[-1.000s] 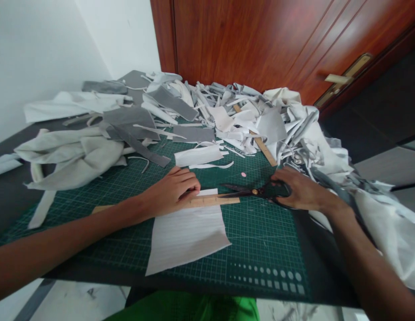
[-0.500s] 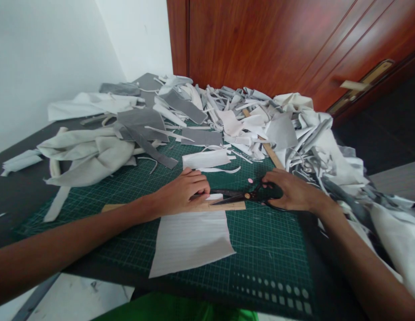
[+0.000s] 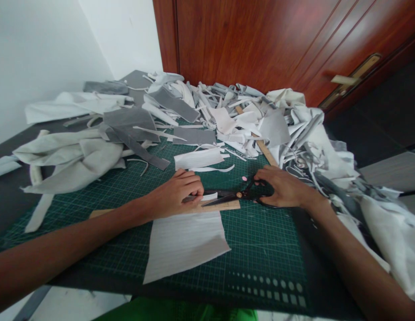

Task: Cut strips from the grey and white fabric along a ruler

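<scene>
My right hand (image 3: 282,187) is closed around the handles of black scissors (image 3: 239,195), whose blades are spread and point left. Between the blades shows the end of a narrow white strip (image 3: 211,196). My left hand (image 3: 180,191) has curled fingers at the strip's other end, which they hide. It rests over a wooden ruler (image 3: 227,205) lying crosswise on the green cutting mat (image 3: 260,240). Just below the ruler lies a white sheet of material (image 3: 187,240) with faint lines, its upper edge at the ruler.
A smaller white piece (image 3: 197,158) and a thin curled strip (image 3: 214,169) lie beyond my hands. Grey and white scraps (image 3: 227,111) heap along the back and right side. Crumpled pale cloth (image 3: 76,156) sits at left. A second wooden ruler (image 3: 267,154) pokes from the heap.
The whole view has shifted slightly, so everything sits a little further left. Both hands keep their places on the mat, and the scissors remain spread around the strip.
</scene>
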{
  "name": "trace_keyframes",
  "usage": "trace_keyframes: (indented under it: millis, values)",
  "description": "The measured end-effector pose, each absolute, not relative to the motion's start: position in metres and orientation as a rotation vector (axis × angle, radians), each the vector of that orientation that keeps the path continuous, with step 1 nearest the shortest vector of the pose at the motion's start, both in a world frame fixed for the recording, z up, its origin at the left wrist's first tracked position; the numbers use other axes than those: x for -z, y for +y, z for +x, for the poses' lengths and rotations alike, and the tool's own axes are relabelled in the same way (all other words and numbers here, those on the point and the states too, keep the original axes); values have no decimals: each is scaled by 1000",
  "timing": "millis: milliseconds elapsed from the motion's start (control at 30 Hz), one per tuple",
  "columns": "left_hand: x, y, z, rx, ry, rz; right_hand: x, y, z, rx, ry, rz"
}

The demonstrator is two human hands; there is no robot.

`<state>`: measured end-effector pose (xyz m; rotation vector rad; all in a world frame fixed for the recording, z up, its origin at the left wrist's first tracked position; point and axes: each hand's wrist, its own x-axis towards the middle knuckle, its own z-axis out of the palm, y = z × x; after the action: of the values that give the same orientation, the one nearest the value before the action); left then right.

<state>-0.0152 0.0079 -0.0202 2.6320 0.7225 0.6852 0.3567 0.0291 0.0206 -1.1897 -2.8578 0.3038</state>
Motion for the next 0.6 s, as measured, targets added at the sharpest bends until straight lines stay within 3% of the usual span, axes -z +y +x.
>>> trace_keyframes:
  millis: [600]
  values:
    - [19, 8, -14, -690, 770, 2618, -22, 23, 344, -353, -2873, -1300]
